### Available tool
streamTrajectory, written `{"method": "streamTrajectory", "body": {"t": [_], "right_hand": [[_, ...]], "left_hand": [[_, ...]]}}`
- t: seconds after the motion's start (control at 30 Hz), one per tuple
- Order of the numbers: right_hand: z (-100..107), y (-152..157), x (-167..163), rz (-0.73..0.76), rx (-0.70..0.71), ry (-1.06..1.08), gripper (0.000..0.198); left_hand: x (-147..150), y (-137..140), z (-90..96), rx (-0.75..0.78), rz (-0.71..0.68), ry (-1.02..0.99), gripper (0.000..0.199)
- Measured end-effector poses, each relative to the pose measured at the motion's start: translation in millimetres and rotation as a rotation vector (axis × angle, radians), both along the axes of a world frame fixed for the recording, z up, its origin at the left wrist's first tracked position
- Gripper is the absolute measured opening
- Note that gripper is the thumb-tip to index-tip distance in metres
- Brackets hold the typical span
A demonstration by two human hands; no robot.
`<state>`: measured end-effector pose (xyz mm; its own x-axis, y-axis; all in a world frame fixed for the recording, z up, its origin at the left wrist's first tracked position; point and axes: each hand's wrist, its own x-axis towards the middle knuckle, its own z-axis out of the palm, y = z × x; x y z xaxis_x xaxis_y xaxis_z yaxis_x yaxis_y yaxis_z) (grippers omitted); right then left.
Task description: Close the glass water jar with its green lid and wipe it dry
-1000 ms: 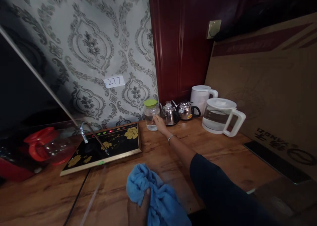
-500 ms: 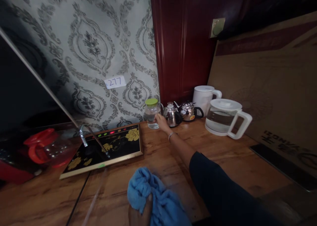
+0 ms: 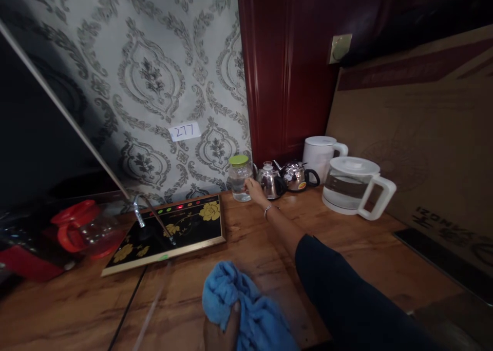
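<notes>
My right hand (image 3: 254,190) is stretched far across the wooden counter, its fingers closed at the right side of a glass jug (image 3: 239,182) with a green lid and clear liquid inside. The exact grip is too small to see well; part of the jug's side is behind the fingers. The jug stands upright by the patterned wall. Close to me, at the bottom of the view, my left hand (image 3: 224,334) clasps a bunched blue towel (image 3: 252,310). Just right of the jug are two small shiny metal teapots, one (image 3: 270,181) with a clear lid knob and another (image 3: 296,176) behind it.
A white kettle (image 3: 319,153) and a glass pitcher with white lid and handle (image 3: 346,187) stand at right, before a large cardboard box (image 3: 416,135). To the left lie a black panel with a tap (image 3: 185,233) and a red-lidded glass pitcher (image 3: 90,230).
The whole view has shifted slightly, so things appear a little further right and lower. My right hand stays at the jug and my left keeps the towel.
</notes>
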<state>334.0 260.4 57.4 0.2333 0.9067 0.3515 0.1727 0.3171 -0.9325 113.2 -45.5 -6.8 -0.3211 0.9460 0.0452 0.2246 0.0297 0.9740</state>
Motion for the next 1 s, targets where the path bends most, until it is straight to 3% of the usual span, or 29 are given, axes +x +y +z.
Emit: {"method": "streamTrajectory", "body": {"t": [0.23,0.4,0.53,0.7,0.8,0.9,1.0], "right_hand": [[9,-17,-3,-0.116,0.022,-0.028,0.006],[-8,-66,-9,-0.184,0.078,-0.073,0.036],[-23,-147,-25,0.161,-0.001,-0.157,0.049],[-25,-273,-48,0.649,0.029,-0.273,0.071],[-34,-314,-62,0.634,-0.07,-0.386,0.09],[-45,-327,-76,0.504,-0.048,-0.318,0.08],[-45,-330,-82,0.5,0.011,-0.219,0.067]], "left_hand": [[1,2,2.5,0.042,-0.005,-0.012,0.049],[-3,6,0.7,0.041,-0.056,-0.06,0.051],[-6,5,9.2,-0.033,-0.125,-0.145,0.056],[-5,-1,21.1,-0.045,-0.169,-0.299,0.056],[-3,-3,23.7,-0.024,-0.186,-0.359,0.06],[-3,-7,29.8,-0.032,-0.236,-0.41,0.061],[-8,-16,42.4,-0.04,-0.231,-0.496,0.056]]}}
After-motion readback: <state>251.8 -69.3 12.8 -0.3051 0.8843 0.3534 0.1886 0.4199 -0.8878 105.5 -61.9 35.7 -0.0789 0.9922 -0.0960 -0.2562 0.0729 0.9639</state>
